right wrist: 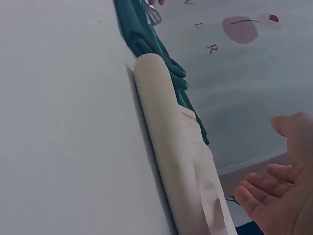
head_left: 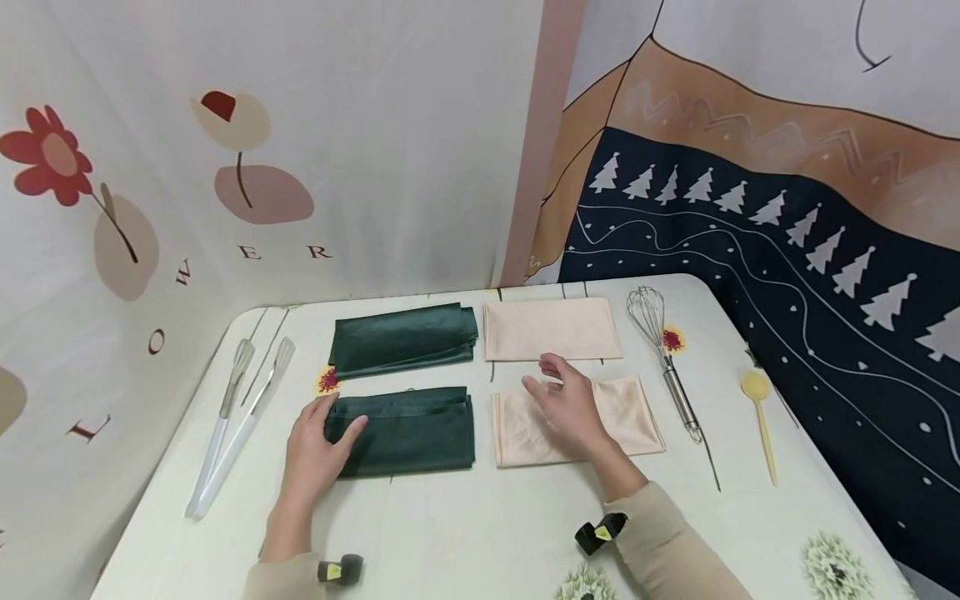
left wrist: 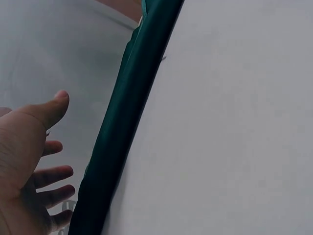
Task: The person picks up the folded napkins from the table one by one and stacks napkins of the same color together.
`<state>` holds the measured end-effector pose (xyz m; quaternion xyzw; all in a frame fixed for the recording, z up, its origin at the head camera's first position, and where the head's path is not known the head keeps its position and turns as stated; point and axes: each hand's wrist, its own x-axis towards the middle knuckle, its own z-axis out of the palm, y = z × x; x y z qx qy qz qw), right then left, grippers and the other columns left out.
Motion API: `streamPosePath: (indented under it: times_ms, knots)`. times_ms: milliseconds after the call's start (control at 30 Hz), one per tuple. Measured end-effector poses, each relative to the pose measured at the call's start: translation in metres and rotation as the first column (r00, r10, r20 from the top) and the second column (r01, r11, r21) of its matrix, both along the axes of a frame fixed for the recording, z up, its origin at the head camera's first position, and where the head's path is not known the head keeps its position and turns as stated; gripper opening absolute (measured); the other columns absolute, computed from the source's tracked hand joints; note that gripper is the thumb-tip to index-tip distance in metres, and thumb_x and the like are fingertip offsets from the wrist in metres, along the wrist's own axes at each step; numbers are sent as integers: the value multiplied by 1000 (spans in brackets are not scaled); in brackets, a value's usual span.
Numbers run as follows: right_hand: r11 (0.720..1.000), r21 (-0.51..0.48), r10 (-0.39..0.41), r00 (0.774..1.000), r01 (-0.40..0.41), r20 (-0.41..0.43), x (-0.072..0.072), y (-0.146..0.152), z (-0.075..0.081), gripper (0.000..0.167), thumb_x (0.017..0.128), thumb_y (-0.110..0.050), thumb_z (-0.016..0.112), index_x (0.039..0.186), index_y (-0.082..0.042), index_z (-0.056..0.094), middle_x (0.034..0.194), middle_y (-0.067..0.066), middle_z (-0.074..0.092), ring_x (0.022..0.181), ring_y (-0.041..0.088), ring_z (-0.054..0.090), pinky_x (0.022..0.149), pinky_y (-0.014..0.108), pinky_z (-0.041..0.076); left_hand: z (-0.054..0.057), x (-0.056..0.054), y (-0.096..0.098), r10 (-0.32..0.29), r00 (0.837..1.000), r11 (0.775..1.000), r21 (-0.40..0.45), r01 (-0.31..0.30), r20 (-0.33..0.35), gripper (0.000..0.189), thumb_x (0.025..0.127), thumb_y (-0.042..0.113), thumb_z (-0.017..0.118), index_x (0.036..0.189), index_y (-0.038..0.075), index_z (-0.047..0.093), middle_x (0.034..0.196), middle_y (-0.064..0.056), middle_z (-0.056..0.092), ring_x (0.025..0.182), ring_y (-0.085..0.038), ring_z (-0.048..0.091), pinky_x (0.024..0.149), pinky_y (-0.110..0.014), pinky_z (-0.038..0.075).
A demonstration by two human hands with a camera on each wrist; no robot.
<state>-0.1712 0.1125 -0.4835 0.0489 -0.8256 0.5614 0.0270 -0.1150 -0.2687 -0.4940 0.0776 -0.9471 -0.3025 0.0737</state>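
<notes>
My left hand (head_left: 313, 448) is at the left end of the near dark green folded cloth (head_left: 420, 437), fingers spread and nothing held. In the left wrist view that hand (left wrist: 22, 161) shows its thumb and fingers apart beside the green cloth (left wrist: 120, 117). Over the near peach folded cloth (head_left: 626, 417) is my right hand (head_left: 572, 407), its fingers loosely bent and holding nothing. The right wrist view has the right hand (right wrist: 281, 181) apart from the peach cloth (right wrist: 168, 132). Behind lie a second green cloth (head_left: 405, 340) and a second peach cloth (head_left: 553, 330), both folded.
Tongs (head_left: 232, 442) with pale handles lie on the left of the white table (head_left: 450, 533). A wire whisk (head_left: 675, 383) and a yellow spoon (head_left: 762, 417) lie on the right. Printed curtains (head_left: 405, 150) hang behind the table's far edge.
</notes>
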Motion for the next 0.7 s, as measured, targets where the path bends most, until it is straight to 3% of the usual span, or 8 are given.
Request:
streamPosePath:
  times_ms: [333, 700]
  knots:
    - [998, -33, 51, 999, -50, 19, 1, -21, -9, 56, 96, -22, 73, 142, 1, 51, 135, 21, 60, 126, 31, 58, 105, 43, 49, -5, -2, -12, 20, 999, 998, 64, -17, -49, 70, 95, 33, 73, 147, -5, 44, 149, -30, 40, 140, -46, 36, 115, -60, 30]
    - [986, -67, 158, 986, -155, 46, -2, -44, -14, 56, 96, -20, 72, 142, 3, 52, 129, 20, 63, 119, 29, 62, 98, 40, 53, -13, -11, -23, 54, 998, 992, 117, -51, -28, 68, 96, 28, 73, 148, -3, 43, 148, -30, 42, 135, -47, 43, 114, -57, 35]
